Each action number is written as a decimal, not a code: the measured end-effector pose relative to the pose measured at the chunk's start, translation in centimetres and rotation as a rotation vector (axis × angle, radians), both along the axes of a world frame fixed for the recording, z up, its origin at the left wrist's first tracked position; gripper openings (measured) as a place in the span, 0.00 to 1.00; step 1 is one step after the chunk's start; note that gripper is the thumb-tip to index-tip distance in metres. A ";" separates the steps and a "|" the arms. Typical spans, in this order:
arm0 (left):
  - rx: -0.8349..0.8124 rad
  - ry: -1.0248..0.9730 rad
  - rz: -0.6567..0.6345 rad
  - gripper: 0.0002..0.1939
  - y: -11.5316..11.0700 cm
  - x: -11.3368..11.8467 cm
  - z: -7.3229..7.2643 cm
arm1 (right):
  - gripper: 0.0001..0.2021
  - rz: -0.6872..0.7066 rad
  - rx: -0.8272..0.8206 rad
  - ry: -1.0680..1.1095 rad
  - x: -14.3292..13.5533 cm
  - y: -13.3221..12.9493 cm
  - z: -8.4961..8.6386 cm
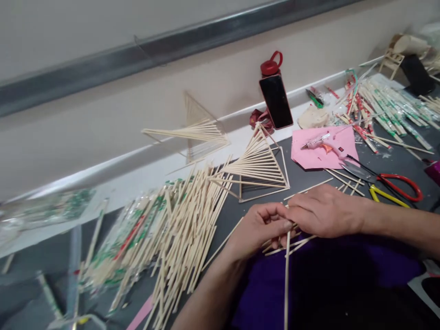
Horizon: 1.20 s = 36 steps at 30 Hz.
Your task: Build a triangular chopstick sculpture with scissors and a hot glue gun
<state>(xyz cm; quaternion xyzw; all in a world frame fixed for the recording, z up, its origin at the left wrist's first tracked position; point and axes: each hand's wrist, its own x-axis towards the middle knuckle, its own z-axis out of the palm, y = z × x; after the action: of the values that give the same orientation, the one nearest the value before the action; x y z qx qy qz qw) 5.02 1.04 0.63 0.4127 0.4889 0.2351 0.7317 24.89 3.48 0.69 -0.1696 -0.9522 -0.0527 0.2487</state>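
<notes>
Chopstick (287, 279) at four o'clock, pinched in your left hand (256, 229); right hand (325, 211) curled against left, grip hidden. Looks like aligning; next move likely calls for steady fingers.

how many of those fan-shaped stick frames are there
2. One fan-shaped stick frame is on the dark table, beside the pile of loose sticks; the other frame is behind it, near the wall. Clutter at far right could hide more.
</notes>
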 end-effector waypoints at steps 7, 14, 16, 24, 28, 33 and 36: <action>0.036 -0.069 0.051 0.19 0.2 1.1 -1.4 | 0.14 -0.032 -0.075 0.002 0.9 0.1 -1.0; 0.139 0.038 0.096 0.13 0.5 0.7 -0.9 | 0.09 0.012 -0.353 0.074 0.9 1.2 -1.4; 0.147 0.051 0.110 0.12 0.5 0.6 -1.0 | 0.09 0.025 -0.376 0.081 0.8 1.3 -1.4; 0.105 0.008 0.137 0.15 0.4 1.4 -1.6 | 0.09 -0.055 -0.300 -0.130 0.7 0.8 -0.6; 0.025 -0.037 0.075 0.16 0.2 1.5 -2.2 | 0.11 -0.073 -0.245 -0.217 1.0 0.2 -0.2; -0.027 -0.065 0.042 0.19 -0.5 2.0 -3.2 | 0.13 -0.054 -0.230 -0.204 1.8 -1.1 -0.8; -0.042 -0.058 0.014 0.19 -0.9 2.4 -3.3 | 0.12 -0.085 -0.330 -0.100 3.5 -1.3 -1.6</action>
<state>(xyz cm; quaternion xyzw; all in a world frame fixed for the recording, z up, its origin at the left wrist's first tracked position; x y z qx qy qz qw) 7.44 0.16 -2.66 0.3867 0.4753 0.2414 0.7525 28.35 2.18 -0.95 -0.2453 -0.9511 0.0853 0.1672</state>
